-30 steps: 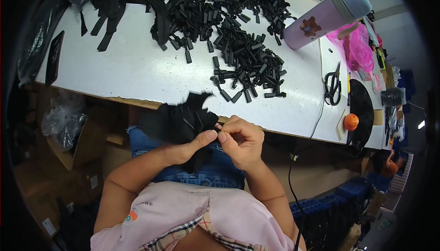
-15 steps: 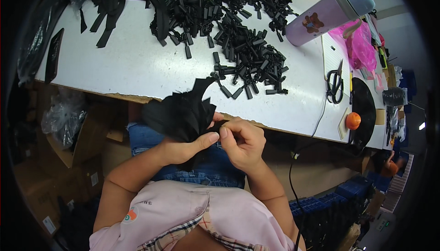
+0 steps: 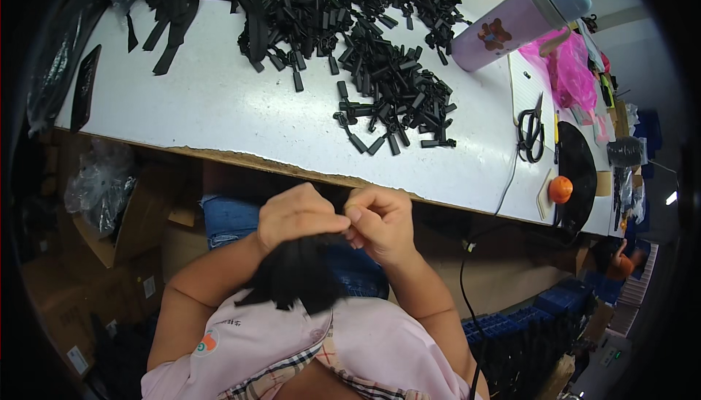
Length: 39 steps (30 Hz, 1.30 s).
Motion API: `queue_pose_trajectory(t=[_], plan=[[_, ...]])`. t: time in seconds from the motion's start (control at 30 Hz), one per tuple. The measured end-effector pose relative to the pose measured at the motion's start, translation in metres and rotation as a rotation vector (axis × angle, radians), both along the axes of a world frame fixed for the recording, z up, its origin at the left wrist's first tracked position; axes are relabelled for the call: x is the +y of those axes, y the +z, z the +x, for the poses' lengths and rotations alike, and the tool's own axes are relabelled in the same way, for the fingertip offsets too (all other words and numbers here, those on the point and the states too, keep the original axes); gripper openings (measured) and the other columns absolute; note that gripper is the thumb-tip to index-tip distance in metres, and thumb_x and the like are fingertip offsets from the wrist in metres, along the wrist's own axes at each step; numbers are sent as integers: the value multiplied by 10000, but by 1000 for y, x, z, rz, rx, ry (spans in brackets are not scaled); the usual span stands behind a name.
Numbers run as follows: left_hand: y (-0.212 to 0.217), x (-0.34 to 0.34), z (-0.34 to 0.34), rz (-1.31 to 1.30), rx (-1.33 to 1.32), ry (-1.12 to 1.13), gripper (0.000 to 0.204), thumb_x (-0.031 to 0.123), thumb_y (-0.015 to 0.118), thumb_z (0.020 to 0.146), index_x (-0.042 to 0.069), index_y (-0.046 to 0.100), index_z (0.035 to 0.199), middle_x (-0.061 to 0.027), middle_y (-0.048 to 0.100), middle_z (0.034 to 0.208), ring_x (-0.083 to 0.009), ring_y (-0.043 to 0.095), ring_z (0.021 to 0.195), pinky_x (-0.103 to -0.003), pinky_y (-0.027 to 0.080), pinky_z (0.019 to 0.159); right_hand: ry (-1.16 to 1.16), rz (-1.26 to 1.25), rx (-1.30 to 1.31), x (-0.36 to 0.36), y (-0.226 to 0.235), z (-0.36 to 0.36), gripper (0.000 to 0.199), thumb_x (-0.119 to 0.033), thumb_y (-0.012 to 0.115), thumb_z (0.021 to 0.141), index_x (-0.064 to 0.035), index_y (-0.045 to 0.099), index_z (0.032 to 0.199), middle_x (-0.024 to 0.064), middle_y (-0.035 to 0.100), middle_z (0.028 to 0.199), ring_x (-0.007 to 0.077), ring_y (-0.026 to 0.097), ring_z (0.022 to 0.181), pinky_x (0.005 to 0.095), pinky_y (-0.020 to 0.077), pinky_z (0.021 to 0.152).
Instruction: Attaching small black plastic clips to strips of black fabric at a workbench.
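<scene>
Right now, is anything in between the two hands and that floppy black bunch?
No. The left hand and right hand already pinch the black bunch together, touching it directly; it hangs down over the lap, below the table edge.

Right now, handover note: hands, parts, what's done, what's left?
Left hand: closed on a bundle of black strips that hangs over the lap.
Right hand: fingertips pinched against the left hand's, at the top of the bundle; what they pinch is hidden.
Both hands sit below the white table edge.
Done: bundle gathered in hand.
Left: large pile of loose black pieces on the table, untouched. Scissors lie at the right.
</scene>
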<state>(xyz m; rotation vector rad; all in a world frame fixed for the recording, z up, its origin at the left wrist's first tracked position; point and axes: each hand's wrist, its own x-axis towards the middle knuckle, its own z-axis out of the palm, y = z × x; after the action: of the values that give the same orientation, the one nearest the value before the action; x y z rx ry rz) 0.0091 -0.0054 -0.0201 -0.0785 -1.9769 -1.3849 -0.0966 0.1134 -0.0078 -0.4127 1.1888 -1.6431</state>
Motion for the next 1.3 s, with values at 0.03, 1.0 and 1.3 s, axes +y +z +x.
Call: queue_pose_trajectory(t=[0.03, 1.0, 1.3], plan=[[-2, 0, -1, -49, 125, -13, 93, 73, 609, 733, 38, 566, 807, -61, 556, 714, -173, 528, 576, -250, 428, 516, 52, -33, -52, -2, -2, -1, 70, -9, 602, 695, 7, 560, 749, 66, 522, 565, 55, 459, 457, 195, 333, 389], [3, 3, 0, 643, -342, -32, 171, 122, 516, 833, 16, 540, 964, -34, 557, 903, -96, 513, 829, -230, 415, 731, -46, -159, 1060, -19, 22, -23, 156, 46, 631, 649, -10, 599, 791, 66, 540, 728, 125, 511, 577, 215, 418, 488], [15, 5, 3, 569, -465, -36, 232, 171, 488, 854, -5, 518, 1001, -34, 553, 923, -95, 516, 840, -241, 418, 738, -105, -246, 1353, -20, 15, -15, 220, 42, 632, 641, -2, 591, 853, 76, 525, 759, 150, 506, 592, 219, 399, 477]])
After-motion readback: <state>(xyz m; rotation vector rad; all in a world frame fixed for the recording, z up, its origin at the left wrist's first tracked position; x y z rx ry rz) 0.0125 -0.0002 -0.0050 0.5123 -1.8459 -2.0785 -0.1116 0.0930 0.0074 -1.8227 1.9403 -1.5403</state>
